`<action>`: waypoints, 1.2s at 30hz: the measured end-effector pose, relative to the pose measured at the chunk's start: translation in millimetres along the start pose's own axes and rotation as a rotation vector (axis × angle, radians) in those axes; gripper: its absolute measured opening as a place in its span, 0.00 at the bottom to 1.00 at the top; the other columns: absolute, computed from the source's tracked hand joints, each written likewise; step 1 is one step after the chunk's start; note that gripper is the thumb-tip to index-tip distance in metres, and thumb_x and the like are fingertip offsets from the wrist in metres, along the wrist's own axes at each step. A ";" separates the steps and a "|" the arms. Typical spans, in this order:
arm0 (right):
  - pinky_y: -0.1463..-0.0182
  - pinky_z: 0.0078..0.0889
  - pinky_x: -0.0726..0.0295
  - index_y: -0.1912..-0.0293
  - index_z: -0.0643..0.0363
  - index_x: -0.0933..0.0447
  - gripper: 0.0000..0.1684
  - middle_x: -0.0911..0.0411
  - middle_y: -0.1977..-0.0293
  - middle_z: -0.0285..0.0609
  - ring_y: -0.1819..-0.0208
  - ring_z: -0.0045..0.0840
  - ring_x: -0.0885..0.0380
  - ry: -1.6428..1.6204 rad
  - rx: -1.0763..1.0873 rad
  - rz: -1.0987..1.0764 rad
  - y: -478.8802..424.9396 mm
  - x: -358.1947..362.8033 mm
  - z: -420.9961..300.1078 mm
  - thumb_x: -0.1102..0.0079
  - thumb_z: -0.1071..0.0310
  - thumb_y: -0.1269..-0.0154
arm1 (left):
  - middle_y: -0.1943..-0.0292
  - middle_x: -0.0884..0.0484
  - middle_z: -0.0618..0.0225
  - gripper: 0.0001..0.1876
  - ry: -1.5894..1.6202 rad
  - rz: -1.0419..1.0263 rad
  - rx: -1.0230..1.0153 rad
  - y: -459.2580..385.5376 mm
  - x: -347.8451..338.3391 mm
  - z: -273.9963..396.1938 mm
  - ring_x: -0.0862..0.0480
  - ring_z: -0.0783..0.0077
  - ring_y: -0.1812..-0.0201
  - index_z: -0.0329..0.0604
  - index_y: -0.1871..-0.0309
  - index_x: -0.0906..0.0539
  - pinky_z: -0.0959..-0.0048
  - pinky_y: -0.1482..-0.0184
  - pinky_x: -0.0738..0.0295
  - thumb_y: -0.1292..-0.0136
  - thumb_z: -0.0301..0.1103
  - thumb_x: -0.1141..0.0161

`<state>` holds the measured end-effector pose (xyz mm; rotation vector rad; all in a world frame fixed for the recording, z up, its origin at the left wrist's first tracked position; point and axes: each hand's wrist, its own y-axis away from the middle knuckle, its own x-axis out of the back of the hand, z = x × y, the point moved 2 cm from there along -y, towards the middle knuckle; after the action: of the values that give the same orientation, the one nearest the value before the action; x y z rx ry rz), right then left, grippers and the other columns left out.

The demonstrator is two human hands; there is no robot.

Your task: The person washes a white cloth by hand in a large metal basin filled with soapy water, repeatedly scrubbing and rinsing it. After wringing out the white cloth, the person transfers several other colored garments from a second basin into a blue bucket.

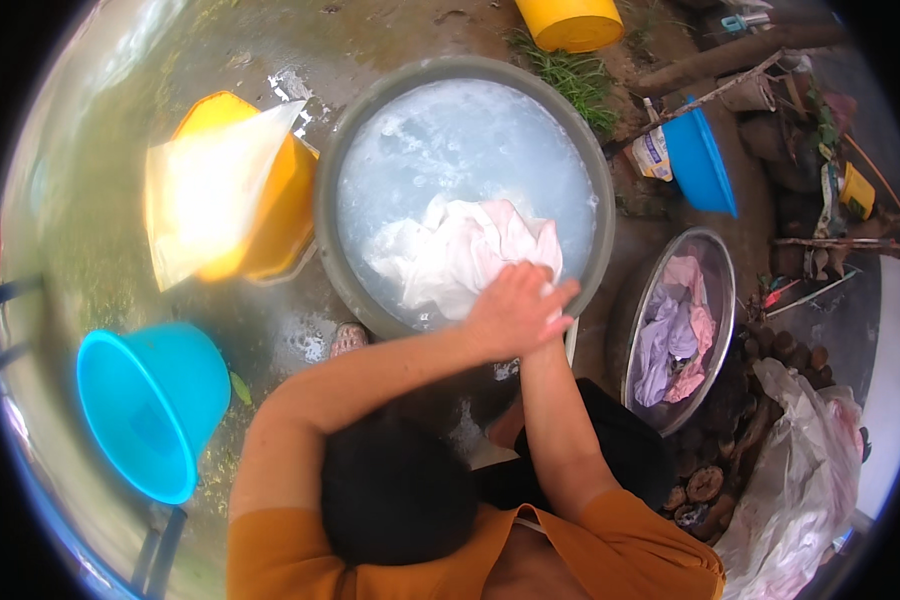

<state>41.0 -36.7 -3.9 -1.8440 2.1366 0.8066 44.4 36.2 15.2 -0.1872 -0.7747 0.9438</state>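
A large round grey basin [465, 69] of cloudy, sudsy water stands before me. White and pale pink wet cloth [457, 251] lies bunched at its near side, partly under the water. My left arm reaches across, and my left hand [514, 304] rests over my right wrist [544, 349] at the basin's near right rim, against the cloth's edge. My right hand is mostly hidden beneath the left one. Overlapping fingers keep me from seeing what either hand grips. At the right, a metal basin [727, 292] holds lilac and pink clothes [671, 334].
A yellow container [277, 225] with a pale plastic sheet [210, 187] on it stands left. Below it, a turquoise basin [157, 390] leans tilted. A yellow bucket [574, 22] and blue basin [694, 161] lie farther off. Stacked firewood [705, 484] and clear plastic sheeting [787, 487] flank my right.
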 end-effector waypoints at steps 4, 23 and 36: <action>0.44 0.37 0.29 0.38 0.59 0.32 0.24 0.24 0.49 0.42 0.44 0.30 0.28 1.604 0.516 0.107 -9.7 -35.1 -12.1 0.51 0.61 0.31 | 0.62 0.26 0.52 0.23 -0.191 0.276 0.570 -28.2 23.5 -65.9 0.25 0.52 0.58 0.41 0.44 0.21 0.54 0.52 0.30 0.38 0.46 0.39; 0.40 0.33 0.31 0.49 0.59 0.23 0.17 0.21 0.50 0.48 0.48 0.37 0.24 1.484 0.502 0.012 -2.3 -37.0 -47.3 0.44 0.63 0.35 | 0.63 0.24 0.65 0.22 0.319 0.789 0.654 -6.0 309.7 -81.1 0.24 0.76 0.66 0.41 0.43 0.25 0.76 0.63 0.27 0.28 0.49 0.52; 0.53 0.33 0.27 0.57 0.62 0.22 0.17 0.22 0.60 0.44 0.57 0.31 0.24 0.496 0.148 -0.081 -11.2 -42.4 -63.6 0.37 0.68 0.49 | 0.43 0.24 0.51 0.22 -0.944 0.248 0.495 21.7 280.1 -142.9 0.25 0.49 0.43 0.46 0.43 0.21 0.54 0.41 0.31 0.37 0.45 0.40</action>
<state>72.4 -34.9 66.7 -2.2041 2.2925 0.1717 222.5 294.4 46.2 0.6589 -1.3575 1.4465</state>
